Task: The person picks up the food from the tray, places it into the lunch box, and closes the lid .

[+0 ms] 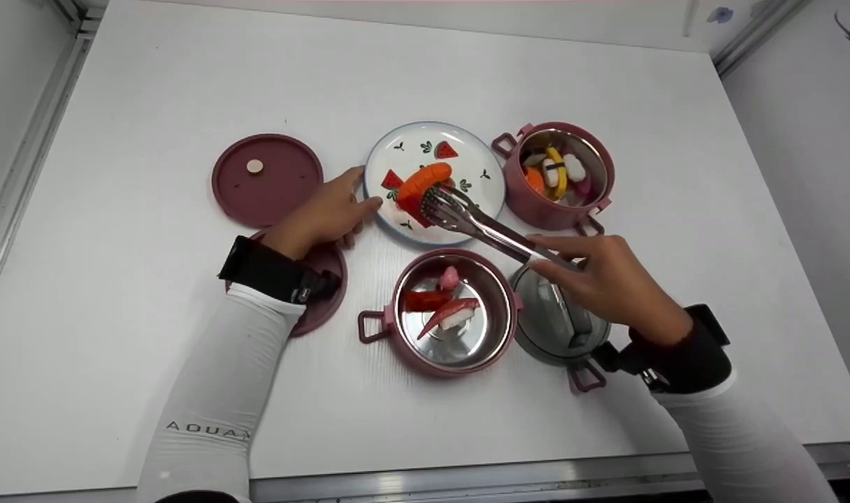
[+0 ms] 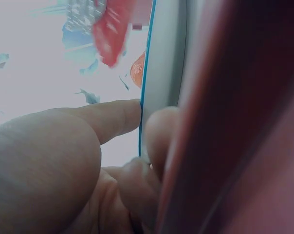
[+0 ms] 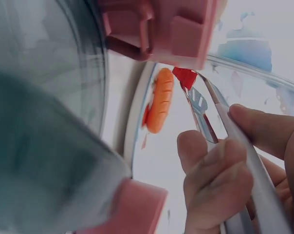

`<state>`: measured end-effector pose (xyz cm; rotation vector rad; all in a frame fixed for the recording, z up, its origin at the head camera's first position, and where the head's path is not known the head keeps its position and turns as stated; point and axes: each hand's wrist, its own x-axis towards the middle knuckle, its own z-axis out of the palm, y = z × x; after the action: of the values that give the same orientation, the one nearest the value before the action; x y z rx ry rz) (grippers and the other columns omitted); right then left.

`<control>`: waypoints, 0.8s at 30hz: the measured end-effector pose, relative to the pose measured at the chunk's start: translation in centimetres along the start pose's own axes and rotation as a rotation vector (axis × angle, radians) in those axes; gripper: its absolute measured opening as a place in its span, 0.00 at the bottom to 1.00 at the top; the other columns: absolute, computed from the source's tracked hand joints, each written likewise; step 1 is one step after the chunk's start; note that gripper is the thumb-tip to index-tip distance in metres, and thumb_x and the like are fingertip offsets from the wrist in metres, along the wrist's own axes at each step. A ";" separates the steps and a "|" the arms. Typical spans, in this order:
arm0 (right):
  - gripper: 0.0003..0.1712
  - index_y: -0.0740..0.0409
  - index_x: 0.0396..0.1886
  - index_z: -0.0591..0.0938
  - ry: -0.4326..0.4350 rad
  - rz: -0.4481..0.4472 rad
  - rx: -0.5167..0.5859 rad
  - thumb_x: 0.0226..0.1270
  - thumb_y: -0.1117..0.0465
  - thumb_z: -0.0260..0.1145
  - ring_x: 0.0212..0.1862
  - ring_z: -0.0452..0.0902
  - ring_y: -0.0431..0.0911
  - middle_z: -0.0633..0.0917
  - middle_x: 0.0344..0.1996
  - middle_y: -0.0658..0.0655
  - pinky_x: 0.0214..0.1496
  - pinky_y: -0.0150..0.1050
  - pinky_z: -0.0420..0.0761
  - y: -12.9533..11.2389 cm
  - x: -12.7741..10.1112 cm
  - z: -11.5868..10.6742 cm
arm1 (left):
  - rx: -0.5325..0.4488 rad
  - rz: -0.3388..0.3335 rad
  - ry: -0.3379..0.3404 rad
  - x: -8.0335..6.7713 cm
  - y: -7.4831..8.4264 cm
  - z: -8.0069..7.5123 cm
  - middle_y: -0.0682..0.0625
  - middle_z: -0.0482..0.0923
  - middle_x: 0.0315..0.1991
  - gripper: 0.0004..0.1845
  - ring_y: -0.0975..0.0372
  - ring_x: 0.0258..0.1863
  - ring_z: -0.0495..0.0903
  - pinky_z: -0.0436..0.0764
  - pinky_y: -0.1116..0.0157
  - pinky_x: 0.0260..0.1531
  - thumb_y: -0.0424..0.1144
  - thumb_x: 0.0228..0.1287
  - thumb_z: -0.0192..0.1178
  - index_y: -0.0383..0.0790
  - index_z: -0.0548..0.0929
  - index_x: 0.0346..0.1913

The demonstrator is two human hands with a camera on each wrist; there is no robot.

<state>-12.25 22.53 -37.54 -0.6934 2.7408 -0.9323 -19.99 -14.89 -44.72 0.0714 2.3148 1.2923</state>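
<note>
Two hands at work: my right hand [image 1: 610, 286] grips the metal tongs [image 1: 481, 227] near their back end, fingers and thumb curled round both arms; my left hand [image 1: 323, 213] rests on the white table [image 1: 117, 209] with thumb and fingertip pinching the near-left rim of the plate [image 1: 477, 164].

Tongs and food: the tong tips sit over the plate — right against a red piece [image 1: 412, 206], with an orange sausage-shaped toy [image 1: 425, 178] just beside it. From the right wrist view the tips [image 3: 198, 102] look close to the red piece [image 3: 185, 77], but I cannot tell whether they have truly closed on it.

Pots: three pink pots ring the plate. The far-right pot [image 1: 558, 175] holds several toy pieces, the near pot [image 1: 453, 311] holds a few more, and a third pot [image 1: 558, 325] lies partly under my right hand.

Lids: one pink lid [image 1: 266, 178] lies flat beyond my left hand; another [image 1: 320, 286] lies under my left wrist.

Risk, grip: the red piece looks small and smooth, so I judge it could squirt out of the tips if I squeeze off-centre.

Risk, neighbours: the orange toy is round and touching close — a sideways nudge could roll it off the plate.

Risk, plate: my left pinch is light; pressing down with the tongs could tip or slide the plate toward the near pot.
</note>
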 end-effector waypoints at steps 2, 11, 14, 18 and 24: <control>0.18 0.48 0.58 0.85 0.017 -0.005 0.011 0.69 0.54 0.68 0.19 0.71 0.37 0.90 0.42 0.51 0.21 0.29 0.73 -0.4 -1.1 -0.2 | 0.001 -0.001 -0.002 0.0 0.0 0.0 0.47 0.74 0.25 0.36 0.60 0.13 0.76 0.80 0.63 0.16 0.51 0.75 0.54 0.54 0.51 0.79; 0.20 0.44 0.58 0.85 0.032 0.019 0.086 0.67 0.62 0.70 0.11 0.65 0.32 0.76 0.14 0.42 0.12 0.28 0.64 -1.9 -7.6 -0.9 | 0.015 0.015 0.007 0.2 -0.2 0.1 0.47 0.74 0.24 0.35 0.60 0.13 0.76 0.81 0.62 0.17 0.51 0.75 0.53 0.53 0.52 0.79; 0.21 0.46 0.58 0.85 0.014 0.022 0.090 0.66 0.63 0.70 0.11 0.64 0.31 0.76 0.14 0.40 0.12 0.27 0.64 -2.1 -9.2 -0.8 | 0.020 0.011 0.011 0.2 -0.1 0.1 0.47 0.74 0.24 0.35 0.60 0.13 0.76 0.81 0.62 0.17 0.50 0.75 0.53 0.53 0.52 0.79; 0.21 0.45 0.58 0.85 -0.036 0.042 0.079 0.66 0.60 0.71 0.13 0.60 0.29 0.84 0.20 0.38 0.13 0.26 0.64 -2.2 -10.5 -0.3 | 0.026 0.011 0.013 0.2 0.0 0.0 0.47 0.73 0.24 0.35 0.61 0.13 0.75 0.81 0.62 0.18 0.51 0.75 0.53 0.53 0.52 0.79; 0.21 0.42 0.59 0.84 -0.096 0.062 0.065 0.67 0.55 0.70 0.15 0.55 0.27 0.88 0.28 0.37 0.14 0.26 0.64 -2.4 -11.1 0.2 | 0.030 0.006 0.007 0.0 0.2 0.1 0.47 0.74 0.25 0.36 0.61 0.13 0.76 0.81 0.63 0.20 0.51 0.75 0.53 0.52 0.51 0.79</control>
<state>-1.54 26.05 -36.20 -0.6210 2.6203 -0.9441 -19.94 -14.73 -44.59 0.0842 2.3416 1.2632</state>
